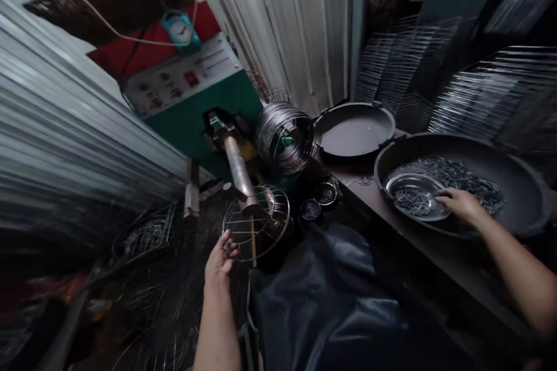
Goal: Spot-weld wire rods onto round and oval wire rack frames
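My right hand [459,204] grips the rim of a shiny metal bowl [429,181], which sits inside a wide dark pan [522,197]. Short bent metal wires [411,201] lie in the bowl, and more of them [470,177] are heaped in the pan. On the other side, my left hand [221,261] has its fingers curled around something small and dark, too unclear to name. Its fingertips are at the left edge of a round wire rack [241,222]. That rack is at the end of the metal arm [238,168] of a green machine [187,122].
A coil of wire [285,136] stands beside the machine. Behind the wide pan is a second round pan [357,129]. Two small bowls [310,210] of metal bits sit near my lap. Wire grids [487,93] are stacked at right; a blue clock [180,29] tops the machine.
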Available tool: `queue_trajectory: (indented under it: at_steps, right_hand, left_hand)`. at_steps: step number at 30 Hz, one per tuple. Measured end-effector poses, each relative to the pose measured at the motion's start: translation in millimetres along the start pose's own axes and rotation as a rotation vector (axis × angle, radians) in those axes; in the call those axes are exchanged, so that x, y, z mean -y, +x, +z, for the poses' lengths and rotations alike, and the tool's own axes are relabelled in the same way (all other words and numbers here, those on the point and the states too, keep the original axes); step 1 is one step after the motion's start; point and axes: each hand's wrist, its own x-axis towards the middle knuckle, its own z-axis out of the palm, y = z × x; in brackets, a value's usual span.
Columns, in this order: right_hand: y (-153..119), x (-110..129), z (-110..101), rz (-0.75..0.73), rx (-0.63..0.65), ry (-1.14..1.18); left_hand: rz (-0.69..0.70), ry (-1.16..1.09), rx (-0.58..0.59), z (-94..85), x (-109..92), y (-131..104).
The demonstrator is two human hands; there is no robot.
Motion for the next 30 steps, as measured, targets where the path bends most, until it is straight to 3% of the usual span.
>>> queue_trajectory:
  at_steps: [6,12,23,30]
  right_hand:
    - [33,20,33,-0.078,0.171,-0.095]
    - [25,25,50,-0.115,0.125,-0.189]
    - [17,24,43,-0.246,0.103,-0.208]
    - [33,26,28,-0.195,0.300,-0.135]
  left_hand:
    - [0.015,-0.163,-0.175,0.0,30,-49]
    - [0.012,-0.262,-0.256,2.8,57,-87]
    - [-0.064,-0.297,-0.257,-2.4,57,-86]
    - [-0.083,-0.328,-0.261,-5.9,54,-87]
